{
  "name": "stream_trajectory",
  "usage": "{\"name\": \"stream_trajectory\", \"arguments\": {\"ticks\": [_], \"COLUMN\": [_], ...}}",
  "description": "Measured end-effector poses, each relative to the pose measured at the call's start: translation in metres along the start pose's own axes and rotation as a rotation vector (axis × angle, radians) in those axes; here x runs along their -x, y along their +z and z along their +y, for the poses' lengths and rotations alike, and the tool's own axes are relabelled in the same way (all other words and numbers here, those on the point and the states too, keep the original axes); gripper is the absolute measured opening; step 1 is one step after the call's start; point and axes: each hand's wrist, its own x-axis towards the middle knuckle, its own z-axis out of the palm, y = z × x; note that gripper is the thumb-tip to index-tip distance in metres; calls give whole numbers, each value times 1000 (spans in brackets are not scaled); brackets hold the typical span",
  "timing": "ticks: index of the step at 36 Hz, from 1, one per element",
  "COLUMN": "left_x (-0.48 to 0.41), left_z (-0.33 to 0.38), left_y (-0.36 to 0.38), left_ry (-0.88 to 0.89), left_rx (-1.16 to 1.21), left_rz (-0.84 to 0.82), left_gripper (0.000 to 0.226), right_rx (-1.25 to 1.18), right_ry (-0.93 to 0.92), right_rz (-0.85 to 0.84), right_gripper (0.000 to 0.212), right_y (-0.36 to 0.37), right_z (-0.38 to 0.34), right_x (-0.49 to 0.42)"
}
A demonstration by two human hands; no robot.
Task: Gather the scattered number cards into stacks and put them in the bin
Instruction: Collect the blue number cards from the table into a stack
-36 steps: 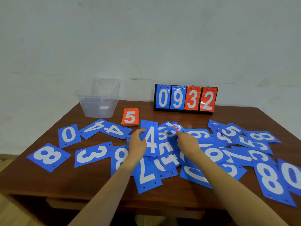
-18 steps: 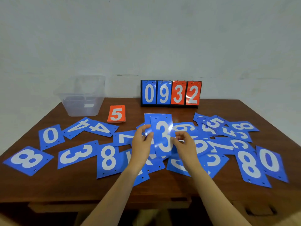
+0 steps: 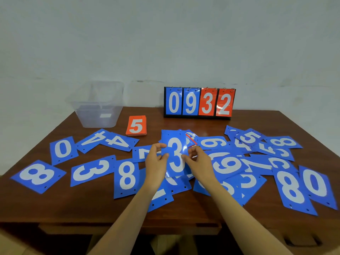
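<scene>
- Number cards point(image 3: 127, 176), blue, loose: we judge the task to be in its early part. Most lie face-up across the table point(image 3: 73, 205), one small stack is in hand, and none is in the bin.
- Loose cards left of the hands: we count seven in plain sight (8, 3, 8, 0, 4, 4, 2), plus one partly hidden under the forearms.
- Loose cards right of the hands: an overlapping heap. We make out at least a dozen, but the overlap prevents an exact count.
- Held stack point(image 3: 175, 155): one, lifted above the table centre between both hands. A blue 3 faces us, more blue cards fan out behind it, and an orange edge peeks out at its upper right. We cannot tell how many cards it holds.
- Left hand point(image 3: 156, 162): thumb in front, fingers curled behind, pinching the held stack's left edge.
- Right hand point(image 3: 197, 161): thumb and fingertips pinching the right edge.
- Orange stack point(image 3: 136, 126): one, squared up, 5 on top. It lies on the table near the bin but apart from it, and we cannot count its cards.
- Bin point(image 3: 97, 116): one, clear plastic, at the far left corner. We see no cards inside.
- Scoreboard point(image 3: 199, 102): one, at the far edge, with four panels: two blue (0, 9) and two orange (3, 2).
</scene>
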Motion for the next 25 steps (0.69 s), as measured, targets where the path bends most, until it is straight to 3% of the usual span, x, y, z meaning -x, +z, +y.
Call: {"name": "stream_trajectory", "arguments": {"ticks": [6, 11, 14, 17, 20, 22, 25], "left_x": [-29, -49, -60, -69, -77, -82, -85], "left_z": [0, -1, -4, -7, -13, -16, -19], "left_y": [-1, -2, -2, 0, 0, -3, -5], "left_ry": [-25, -43, -77, -107, -123, -130, -121], "left_rx": [-96, -130, -146, -178, -197, -198, -240], "left_rz": [31, 36, 32, 25, 34, 42, 64], "left_gripper": [25, 29, 32, 33, 34, 34, 35], "right_rx": [234, 422, 490, 620, 742, 743, 815], "right_ry": [42, 170, 256, 293, 182, 37, -102], "right_rz": [-74, -158, -203, -279, -296, -334, -579], "right_gripper": [7, 36, 38, 55, 84, 86, 74], "right_y": [1, -4, -1, 5, 15, 20, 26], "right_z": [5, 9, 7, 9, 11, 10, 12], "right_x": [-54, -103, -128, -147, -150, -146, -144]}}
